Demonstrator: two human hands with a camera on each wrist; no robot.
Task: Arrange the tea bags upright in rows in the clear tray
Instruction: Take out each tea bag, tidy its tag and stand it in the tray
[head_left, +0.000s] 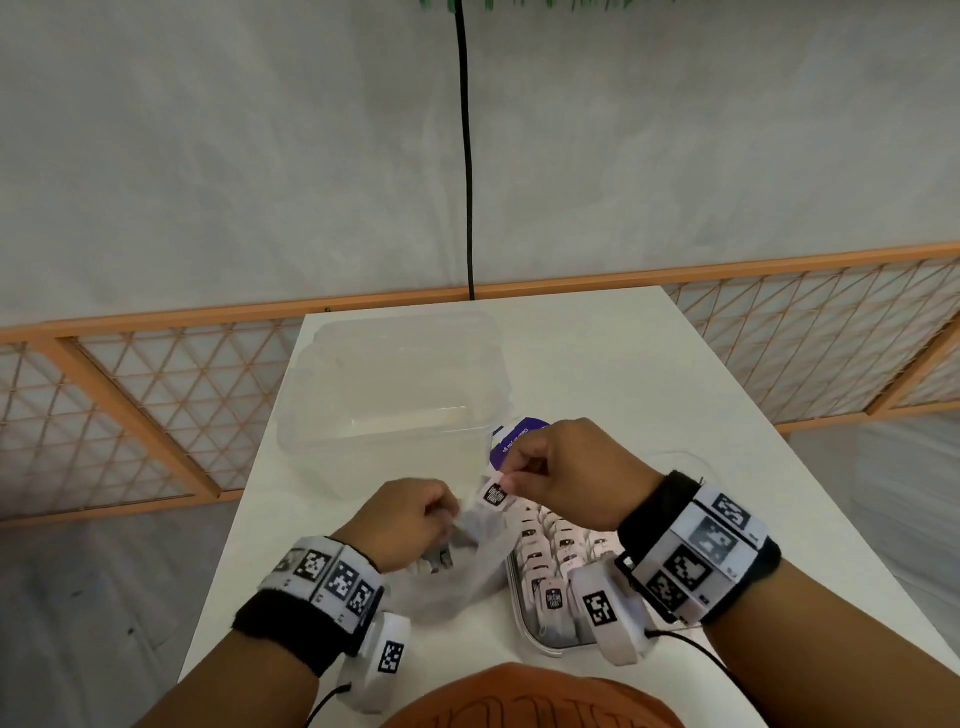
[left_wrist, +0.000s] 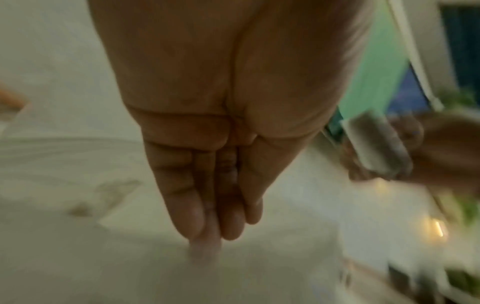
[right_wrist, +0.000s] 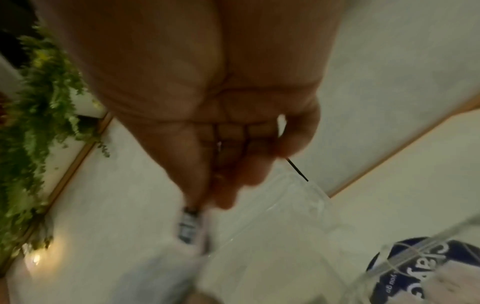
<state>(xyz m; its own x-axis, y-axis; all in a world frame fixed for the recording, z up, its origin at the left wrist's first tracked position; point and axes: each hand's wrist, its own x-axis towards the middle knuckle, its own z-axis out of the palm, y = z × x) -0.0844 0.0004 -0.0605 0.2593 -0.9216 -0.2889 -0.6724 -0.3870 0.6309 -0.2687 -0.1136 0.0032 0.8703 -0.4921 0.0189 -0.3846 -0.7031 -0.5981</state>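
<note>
My right hand (head_left: 524, 467) pinches a tea bag (head_left: 494, 493) by its pale tag with a dark logo, held above the table between the bag and the tray. The right wrist view shows that tea bag (right_wrist: 189, 224) hanging from the fingertips of my right hand (right_wrist: 221, 174). My left hand (head_left: 415, 514) pinches the mouth of a thin clear plastic bag (head_left: 457, 577) with more tea bags inside. In the left wrist view my left hand (left_wrist: 213, 205) has its fingers and thumb pressed together. The clear tray (head_left: 521, 616), near right, holds several upright tea bags (head_left: 550, 551) in rows.
A large empty clear tub (head_left: 384, 389) stands on the white table (head_left: 649, 374) beyond my hands. A purple and white packet (head_left: 519, 436) lies behind my right hand. An orange lattice fence (head_left: 156, 395) runs along the table's far side and a black cable (head_left: 467, 156) hangs down the wall.
</note>
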